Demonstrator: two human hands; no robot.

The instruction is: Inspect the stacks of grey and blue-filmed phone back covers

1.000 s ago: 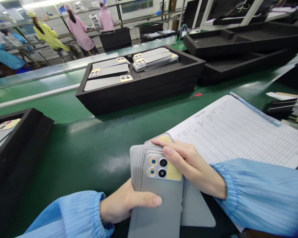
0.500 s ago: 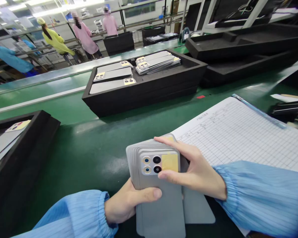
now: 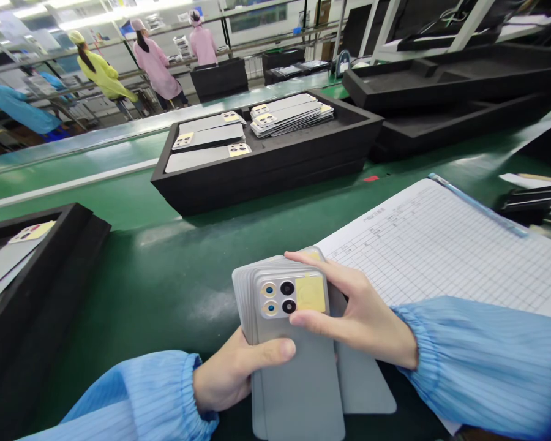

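Observation:
A fanned stack of grey phone back covers [image 3: 298, 373] is held between both hands, low in the middle of the view. The top cover carries a camera block with several lens rings and a yellow sticker [image 3: 310, 293]. My left hand [image 3: 245, 367] wraps the stack's left side, its thumb flat on the top cover and its fingers hidden underneath. My right hand [image 3: 358, 312] grips the upper right corner, thumb by the lenses and index finger along the top edge. Another grey cover [image 3: 365, 380] shows beneath, at the right.
Ahead stands a black tray [image 3: 275, 174] holding more phone covers. Another black tray [image 3: 85, 245] with covers is at the left. Stacked black trays [image 3: 441, 122] are at the back right. A gridded paper form [image 3: 459, 251] lies on the green bench [image 3: 165, 288]. Several people work in the background.
The top cover has shifted slightly, its camera end tilting up and to the left under my right thumb. Both hands keep their hold in nearly the same place.

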